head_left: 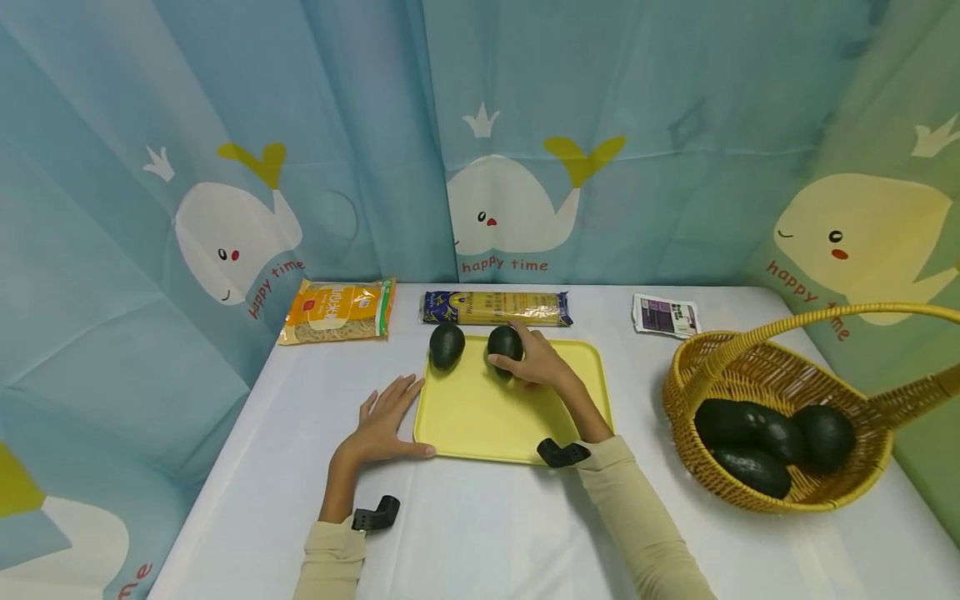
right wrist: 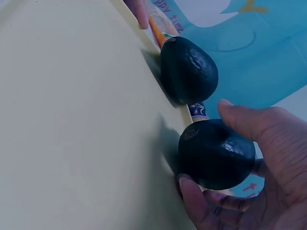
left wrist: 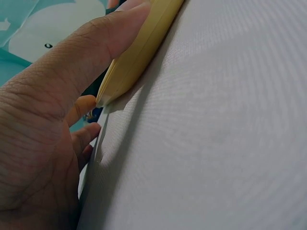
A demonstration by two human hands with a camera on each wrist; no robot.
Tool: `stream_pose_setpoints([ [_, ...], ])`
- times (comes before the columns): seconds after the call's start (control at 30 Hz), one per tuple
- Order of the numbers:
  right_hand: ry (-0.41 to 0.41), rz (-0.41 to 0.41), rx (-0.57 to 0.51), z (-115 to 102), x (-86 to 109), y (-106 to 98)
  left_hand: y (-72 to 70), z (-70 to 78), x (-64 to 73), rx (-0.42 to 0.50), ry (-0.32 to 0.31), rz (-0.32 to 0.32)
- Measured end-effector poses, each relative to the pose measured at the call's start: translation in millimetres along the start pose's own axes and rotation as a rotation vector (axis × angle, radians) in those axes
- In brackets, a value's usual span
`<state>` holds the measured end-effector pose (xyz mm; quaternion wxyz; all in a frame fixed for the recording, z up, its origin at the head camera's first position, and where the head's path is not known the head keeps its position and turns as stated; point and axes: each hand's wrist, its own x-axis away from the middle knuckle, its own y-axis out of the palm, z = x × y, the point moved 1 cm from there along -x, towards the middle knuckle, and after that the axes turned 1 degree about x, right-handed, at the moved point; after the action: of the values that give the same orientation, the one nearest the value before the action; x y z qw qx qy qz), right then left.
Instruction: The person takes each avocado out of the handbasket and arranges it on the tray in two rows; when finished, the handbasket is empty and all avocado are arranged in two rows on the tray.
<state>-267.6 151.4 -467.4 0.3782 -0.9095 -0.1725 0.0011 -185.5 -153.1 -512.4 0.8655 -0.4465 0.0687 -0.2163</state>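
Note:
On a yellow tray (head_left: 480, 425) lie two dark green avocados near its far edge. My right hand (head_left: 536, 358) grips one avocado (head_left: 504, 348), with thumb on one side and fingers curled round the other in the right wrist view. The second avocado (right wrist: 188, 70) stands beside it, toward the tray's far left corner. My left hand (head_left: 386, 425) lies spread at the tray's left side, fingers fairly straight. In the left wrist view its thumb rests along the tray's yellow rim (left wrist: 144, 57).
A wicker basket (head_left: 678, 400) with a tall handle stands at the right, holding several avocados (head_left: 750, 471). Behind the tray lie an orange-yellow food bag (head_left: 337, 312), a pack of spaghetti (head_left: 495, 307) and a small white-purple packet (head_left: 666, 316). A whale-print curtain (head_left: 375, 125) hangs behind the table.

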Motion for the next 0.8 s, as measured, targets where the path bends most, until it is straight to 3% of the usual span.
stream_pose_setpoints([
  [0.5, -0.003, 0.041, 0.025, 0.0, -0.2, 0.4, -1.9, 0.1, 1.9, 0.005, 0.009, 0.015],
  [0.8, 0.018, 0.061, -0.09, 0.9, -0.8, 5.0, 0.0, 0.0, 0.4, 0.01, 0.016, 0.01],
])
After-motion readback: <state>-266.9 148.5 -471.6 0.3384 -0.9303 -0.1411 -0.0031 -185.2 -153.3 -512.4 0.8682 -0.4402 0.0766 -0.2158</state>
